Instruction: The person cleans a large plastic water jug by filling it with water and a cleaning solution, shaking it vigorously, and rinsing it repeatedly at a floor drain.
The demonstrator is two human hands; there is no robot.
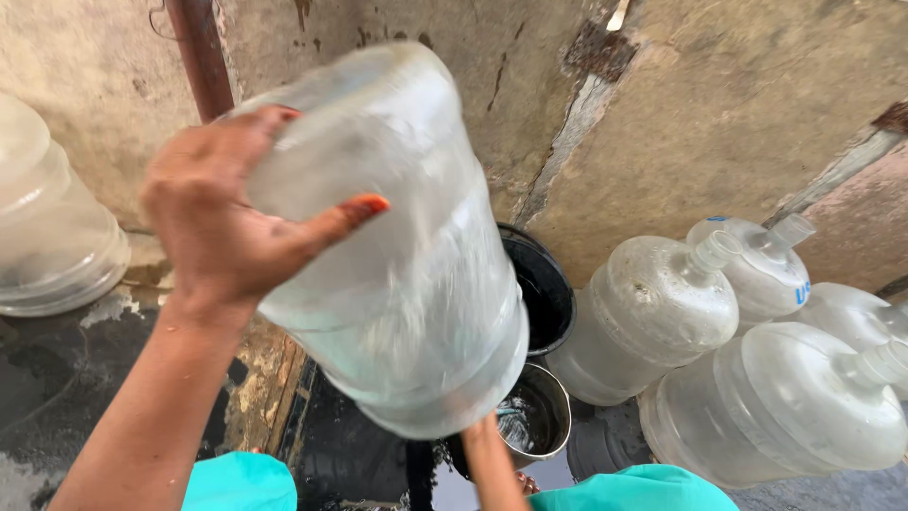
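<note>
water jug (397, 255), large and clear, is held tilted in mid-air before a stained concrete wall (681, 123), blurred. left hand (227, 227) grips its upper side, fingers spread across the plastic. right hand is hidden beneath the jug; only the forearm (492, 464) shows, so its grip cannot be told. below sit a black bucket (544, 284) and a metal pot (539, 416); more jugs (757, 397) lie at right.

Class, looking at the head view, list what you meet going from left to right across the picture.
Clear jug at the left edge → left hand → large clear bottle it grips → black bucket → cluster of clear jugs lying on their sides.
</note>
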